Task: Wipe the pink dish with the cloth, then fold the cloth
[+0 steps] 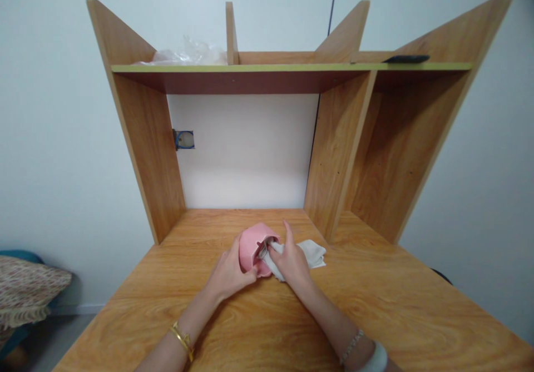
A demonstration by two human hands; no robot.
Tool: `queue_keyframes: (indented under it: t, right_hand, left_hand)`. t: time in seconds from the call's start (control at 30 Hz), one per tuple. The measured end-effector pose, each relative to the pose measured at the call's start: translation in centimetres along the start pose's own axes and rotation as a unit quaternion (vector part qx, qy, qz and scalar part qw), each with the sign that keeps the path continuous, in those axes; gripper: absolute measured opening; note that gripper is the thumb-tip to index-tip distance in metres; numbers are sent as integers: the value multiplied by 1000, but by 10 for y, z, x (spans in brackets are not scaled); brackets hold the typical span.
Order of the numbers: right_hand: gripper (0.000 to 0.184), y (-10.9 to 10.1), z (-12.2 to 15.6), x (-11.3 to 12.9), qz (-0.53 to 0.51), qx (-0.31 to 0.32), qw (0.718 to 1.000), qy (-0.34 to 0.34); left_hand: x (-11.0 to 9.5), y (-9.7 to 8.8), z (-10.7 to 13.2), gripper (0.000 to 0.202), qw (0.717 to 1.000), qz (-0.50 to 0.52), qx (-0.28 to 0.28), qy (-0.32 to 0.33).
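A pink bowl-like container [254,239] with a wavy rim is tipped on its side above the wooden desk, its opening turned to the right. My left hand [231,272] is wrapped round its left side, thumb near the lower rim. My right hand [292,258] grips a white cloth [314,253] and presses part of it into the container's mouth. The cloth's loose end trails out to the right of that hand. Some fingertips of my right hand are hidden inside the container, and its index finger points up.
The wooden desk [200,333] carries a shelf unit [337,160] along its back. Clear plastic wrapping [187,53] lies on the upper shelf at left, a flat black object [406,59] at right. A patterned cloth with fringe [29,288] hangs at the far left.
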State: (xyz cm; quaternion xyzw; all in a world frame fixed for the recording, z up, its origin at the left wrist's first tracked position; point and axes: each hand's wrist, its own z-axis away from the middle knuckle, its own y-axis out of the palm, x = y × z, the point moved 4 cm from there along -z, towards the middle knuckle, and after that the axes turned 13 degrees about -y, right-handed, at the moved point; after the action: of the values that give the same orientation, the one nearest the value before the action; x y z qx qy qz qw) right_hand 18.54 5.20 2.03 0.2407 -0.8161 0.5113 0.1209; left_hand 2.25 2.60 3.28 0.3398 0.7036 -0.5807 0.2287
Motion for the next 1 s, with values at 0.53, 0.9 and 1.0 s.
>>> queue_keyframes:
  t: [0.53,0.9,1.0]
  right_hand:
    - [70,6,6,5,15,19,998,-63]
    - [58,4,2,-5,-223,-116,968,-2]
    - [59,7,0,-4,-280,-132,951,-18]
  left_hand:
    - [-8,-7,4,69,981,-194,-21,-2]
    - [3,8,-2,79,986,151,42,52]
    - [2,18,2,73,981,169,71,59]
